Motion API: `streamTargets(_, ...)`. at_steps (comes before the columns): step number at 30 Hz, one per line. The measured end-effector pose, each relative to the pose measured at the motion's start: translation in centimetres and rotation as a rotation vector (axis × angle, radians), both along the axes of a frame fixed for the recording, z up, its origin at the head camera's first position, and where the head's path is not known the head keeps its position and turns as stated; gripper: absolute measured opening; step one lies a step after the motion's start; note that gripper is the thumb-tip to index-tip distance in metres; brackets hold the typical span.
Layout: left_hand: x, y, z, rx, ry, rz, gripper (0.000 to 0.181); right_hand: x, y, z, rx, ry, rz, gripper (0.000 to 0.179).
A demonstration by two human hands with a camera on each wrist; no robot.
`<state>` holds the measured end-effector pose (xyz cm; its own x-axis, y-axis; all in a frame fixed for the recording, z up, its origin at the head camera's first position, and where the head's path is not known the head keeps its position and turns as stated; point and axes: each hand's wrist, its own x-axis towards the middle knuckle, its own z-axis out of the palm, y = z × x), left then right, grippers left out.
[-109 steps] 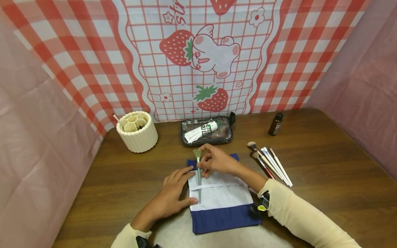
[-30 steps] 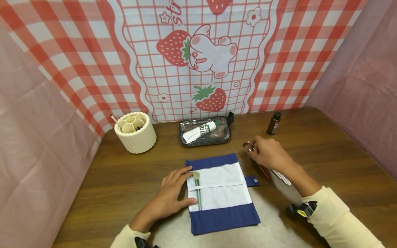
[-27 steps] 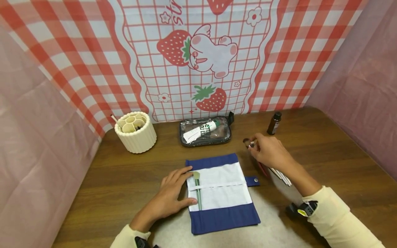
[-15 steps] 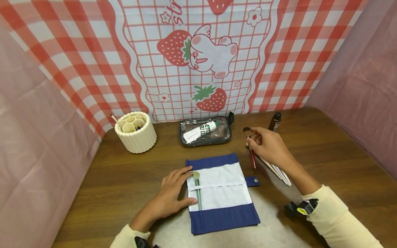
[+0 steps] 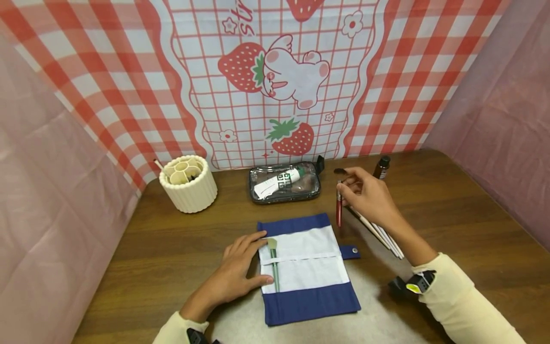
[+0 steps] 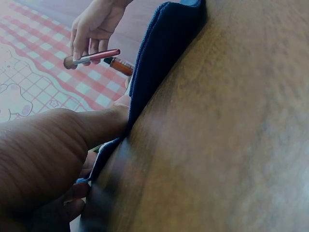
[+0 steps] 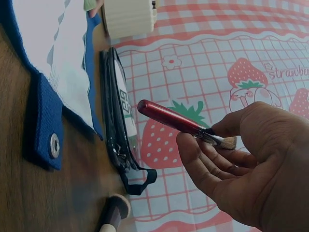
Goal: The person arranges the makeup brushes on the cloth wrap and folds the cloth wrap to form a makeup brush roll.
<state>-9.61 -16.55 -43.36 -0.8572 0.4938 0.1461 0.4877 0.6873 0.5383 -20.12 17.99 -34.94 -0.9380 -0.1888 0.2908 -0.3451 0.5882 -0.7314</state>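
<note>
My right hand [image 5: 371,198] pinches a red-handled makeup brush [image 5: 339,212] between thumb and fingers, raised over the table right of the pouch. In the right wrist view the red makeup brush [image 7: 169,117] tilts, its tan bristles near the palm. My left hand [image 5: 240,265] rests along the left edge of an unrolled navy and white brush roll [image 5: 309,301], fingers extended and thumb on the white cloth. A green brush [image 5: 275,272] lies under the roll's white elastic strip, near the left thumb. Several pale-handled brushes [image 5: 375,230] lie on the table below the right hand, their heads hidden by it.
Behind the roll lies a clear pouch [image 5: 307,186] with a white tube [image 5: 275,184] inside. A cream ribbed holder [image 5: 193,193] stands at the back left. At the back right is a dark bottle [image 5: 381,167], partly behind the right hand. A snap tab [image 5: 350,252] sticks out from the roll.
The right hand has left the green brush in the roll, picked up the red makeup brush from the pile, and raised it up and leftward. The left hand has stayed on the roll.
</note>
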Motion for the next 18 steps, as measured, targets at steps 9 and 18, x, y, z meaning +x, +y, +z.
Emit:
streamTargets(9,0.0,0.0,0.0,0.0,0.0,0.004,0.087,-0.2,-0.9,0.2,-0.035,0.013,0.003,0.045)
streamTargets(18,-0.1,0.0,0.0,0.003,-0.01,0.003,0.086,-0.5,-1.9,0.1,-0.126,-0.001,0.044,0.047)
